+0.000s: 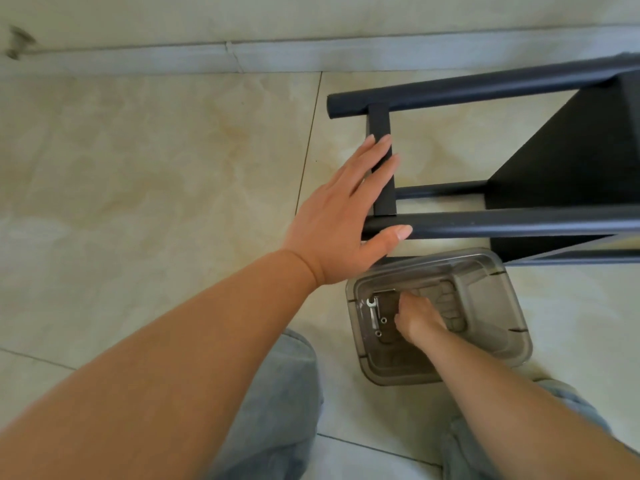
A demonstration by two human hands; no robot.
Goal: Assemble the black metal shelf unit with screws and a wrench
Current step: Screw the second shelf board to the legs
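Note:
The black metal shelf unit (502, 223) lies on its side on the tiled floor, its round legs reaching left. My left hand (343, 216) rests flat on the short crossbar between two legs, fingers spread and thumb against the near leg. In front of it stands a clear grey plastic bin (495, 327). My right hand (420, 318) is down inside the bin with its fingers curled at the bottom; what they hold is hidden. A small silver wrench (372, 310) and two small metal fasteners (381, 326) lie on the bin floor just left of that hand.
Beige floor tiles spread to the left, with a pale skirting board and wall (173, 57) along the back. My knees in light jeans (277, 410) are at the bottom edge, either side of the bin.

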